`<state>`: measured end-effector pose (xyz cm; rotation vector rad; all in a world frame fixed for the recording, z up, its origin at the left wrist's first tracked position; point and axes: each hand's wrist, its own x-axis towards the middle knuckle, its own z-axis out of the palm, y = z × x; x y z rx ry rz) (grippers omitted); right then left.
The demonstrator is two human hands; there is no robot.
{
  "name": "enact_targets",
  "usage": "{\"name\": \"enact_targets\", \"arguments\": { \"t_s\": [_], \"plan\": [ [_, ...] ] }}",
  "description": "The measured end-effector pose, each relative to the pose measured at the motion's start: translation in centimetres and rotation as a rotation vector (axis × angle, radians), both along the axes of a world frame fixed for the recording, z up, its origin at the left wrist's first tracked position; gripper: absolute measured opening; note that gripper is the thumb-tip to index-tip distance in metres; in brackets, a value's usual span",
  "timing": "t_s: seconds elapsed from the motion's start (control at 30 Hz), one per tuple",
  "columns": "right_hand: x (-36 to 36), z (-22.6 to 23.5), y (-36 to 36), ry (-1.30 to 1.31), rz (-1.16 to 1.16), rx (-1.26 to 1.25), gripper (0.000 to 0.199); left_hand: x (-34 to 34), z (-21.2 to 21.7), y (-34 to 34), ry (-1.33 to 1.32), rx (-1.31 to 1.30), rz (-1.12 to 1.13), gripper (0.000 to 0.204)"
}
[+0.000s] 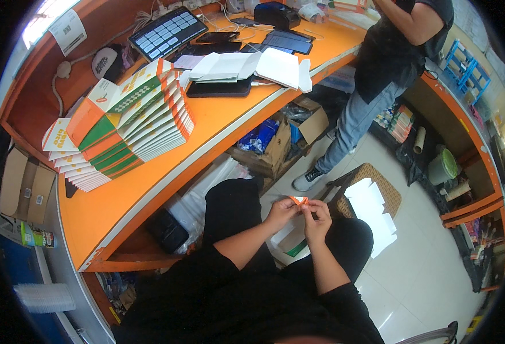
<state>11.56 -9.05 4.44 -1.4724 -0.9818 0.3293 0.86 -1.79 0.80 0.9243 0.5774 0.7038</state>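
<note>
My left hand (281,214) and my right hand (317,221) meet above my lap, fingers closed from both sides on a small orange-and-white carton flap (299,200). Below them, between my thighs, lies a partly folded carton (296,248), white with a green patch. My hands and forearms cover part of it, so I cannot tell whether the pinched flap joins it. Beside my right knee a flat white carton blank (371,213) with cut tabs rests on a woven stool (385,184).
A tall stack of nested orange, green and white cartons (132,129) stands on the orange desk (206,129). Behind it are a tablet (169,33), several phones and opened white cartons (229,67). A person (378,63) stands at the desk's far end. Cardboard boxes (275,137) sit underneath.
</note>
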Motion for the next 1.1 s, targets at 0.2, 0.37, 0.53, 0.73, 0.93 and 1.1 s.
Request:
{"name": "enact_targets", "arguments": {
  "t_s": [0.2, 0.37, 0.53, 0.73, 0.93, 1.1],
  "plan": [
    [-0.3, 0.0, -0.1, -0.043, -0.004, -0.031, 0.009, -0.1, -0.1, 0.1, 0.042, -0.049, -0.020, 0.024],
    [-0.3, -0.6, -0.1, -0.006, 0.068, -0.056, 0.011, -0.2, -0.5, 0.3, -0.024, -0.072, 0.045, 0.022],
    [1.2, -1.9, 0.7, 0.272, 0.103, -0.271, 0.019, -0.1, -0.6, 0.4, 0.090, -0.057, 0.003, 0.025],
    [0.9, -2.4, 0.5, 0.329, 0.144, -0.248, 0.024, -0.4, -0.8, 0.5, 0.205, -0.101, -0.179, 0.030],
    [2.4, -1.6, 0.8, 0.257, 0.053, -0.395, 0.016, 0.1, -1.8, 1.1, 0.439, 0.402, 0.064, 0.033],
    [4.2, -2.4, 1.1, 0.208, -0.087, -0.374, 0.016, -0.1, -1.1, 2.2, 0.595, 0.449, 0.540, 0.026]
  ]
}}
